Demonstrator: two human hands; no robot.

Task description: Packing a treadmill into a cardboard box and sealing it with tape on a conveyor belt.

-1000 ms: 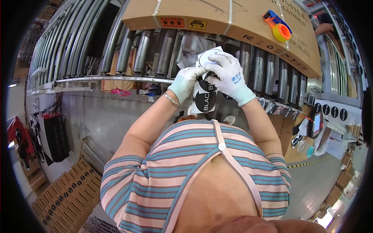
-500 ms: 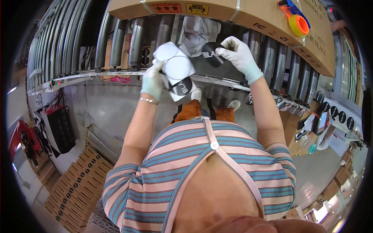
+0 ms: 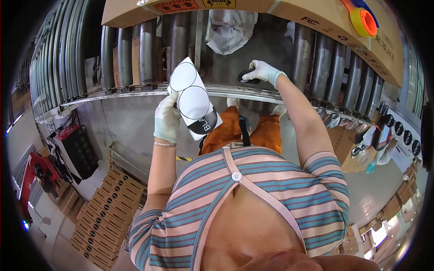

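Observation:
Both hands wear white gloves. My left hand is closed on the edge of a white sticker sheet, which tilts over the conveyor's near rail. The sheet shows two bare white circles, with a black round sticker partly seen at its lower end. To the right, my right hand pinches a loose black round sticker, seen almost edge-on above the gap between rollers. Beyond both hands lies a large brown carton on the conveyor.
Metal rollers run left and right behind a rail. A clear plastic bag lies between them. An orange-and-blue tape dispenser sits on the carton. Several black stickers hang at right; brown boxes are stacked lower left.
My right hand has turned and come slightly nearer, so the black sticker now shows edge-on. My left hand has lowered and tilted the sheet more upright. The view has shifted a little.

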